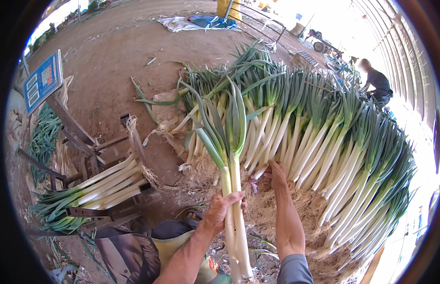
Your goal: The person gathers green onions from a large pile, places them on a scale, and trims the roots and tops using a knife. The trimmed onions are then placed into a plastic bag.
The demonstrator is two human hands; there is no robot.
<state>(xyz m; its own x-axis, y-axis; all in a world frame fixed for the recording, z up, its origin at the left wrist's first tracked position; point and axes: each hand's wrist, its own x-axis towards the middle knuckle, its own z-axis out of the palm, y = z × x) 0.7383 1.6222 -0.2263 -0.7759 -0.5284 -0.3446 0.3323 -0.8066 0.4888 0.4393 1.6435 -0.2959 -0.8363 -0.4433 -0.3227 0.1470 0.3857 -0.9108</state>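
Observation:
My left hand [225, 207] is closed around the white shafts of two large leeks [237, 223], which stand roughly upright with their green leaves pointing away from me. My right hand [276, 173] reaches to the root end of a leek at the near edge of a long pile of leeks [323, 138]; its fingertips are partly hidden, so whether they grip a shaft is not clear. The pile curves from the middle to the right, green tops away and roots towards me. Several leeks [110, 188] lie on a metal rack to the left.
The metal rack [87, 212] stands near my left leg, beside a scale's display panel [43, 81]. Loose leeks [166, 126] and cardboard lie on the dirt ground. Another person [378, 83] bends behind the pile at the far right. A metal frame [264, 17] stands at the back.

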